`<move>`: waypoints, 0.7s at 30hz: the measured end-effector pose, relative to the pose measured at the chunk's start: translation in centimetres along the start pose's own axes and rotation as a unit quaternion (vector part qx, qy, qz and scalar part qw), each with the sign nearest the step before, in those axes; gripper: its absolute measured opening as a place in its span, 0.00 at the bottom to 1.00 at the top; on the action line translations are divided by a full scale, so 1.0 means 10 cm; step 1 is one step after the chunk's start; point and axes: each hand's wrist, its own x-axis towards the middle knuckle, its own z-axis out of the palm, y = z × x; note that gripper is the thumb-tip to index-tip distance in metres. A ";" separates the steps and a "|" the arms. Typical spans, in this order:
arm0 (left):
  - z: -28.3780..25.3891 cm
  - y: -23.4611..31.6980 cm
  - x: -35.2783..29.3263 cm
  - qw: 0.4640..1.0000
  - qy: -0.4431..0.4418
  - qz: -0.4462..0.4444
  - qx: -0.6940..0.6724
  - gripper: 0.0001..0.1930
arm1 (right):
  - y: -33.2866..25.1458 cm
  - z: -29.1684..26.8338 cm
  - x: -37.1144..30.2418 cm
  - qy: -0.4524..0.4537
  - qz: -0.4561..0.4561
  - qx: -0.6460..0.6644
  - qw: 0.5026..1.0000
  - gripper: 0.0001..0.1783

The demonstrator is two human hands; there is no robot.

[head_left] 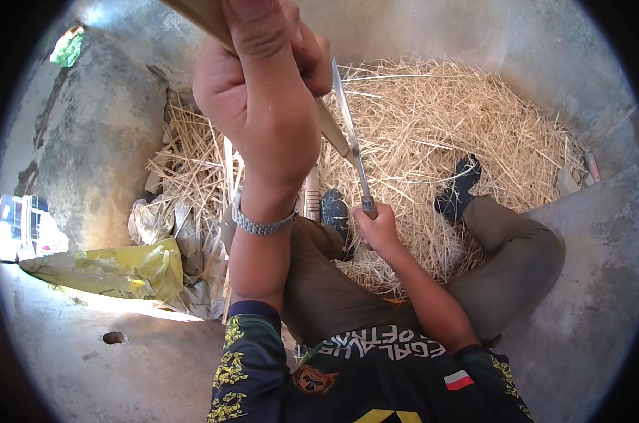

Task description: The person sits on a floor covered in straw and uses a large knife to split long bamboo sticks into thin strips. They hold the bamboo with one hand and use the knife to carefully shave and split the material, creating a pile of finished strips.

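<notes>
My left hand (266,95), raised close to the camera at the upper middle, is wrapped round a long pale strip (336,134) that looks like split bamboo. The strip runs from the top edge, behind the hand, down toward the right. In my right hand (379,229) is a knife (348,121), gripped by its handle with the narrow blade pointing up and away. The blade lies against or just beside the strip's lower end; I cannot tell whether they touch. A metal-band wristwatch (263,224) is on my left wrist.
A broad heap of straw-like shavings (432,116) covers the floor ahead, between and beyond my bent legs. Thin split sticks (192,166) lie at the left. Nearby is a yellow plastic sack (140,271). Grey concrete walls (94,148) surround the spot, and a small hole (115,338) shows lower left.
</notes>
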 end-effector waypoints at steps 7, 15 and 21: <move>0.02 0.01 -0.03 1.000 -0.002 0.020 -0.008 0.27 | 0.02 -0.10 0.01 -0.021 0.143 0.047 0.988 0.16; -0.01 0.03 0.01 0.999 -0.034 0.021 0.002 0.26 | 0.29 -0.24 0.04 -0.022 0.198 0.013 0.980 0.15; 0.02 0.03 0.02 0.999 -0.037 0.009 0.000 0.26 | 0.78 -0.39 0.05 0.029 0.267 -0.085 0.960 0.15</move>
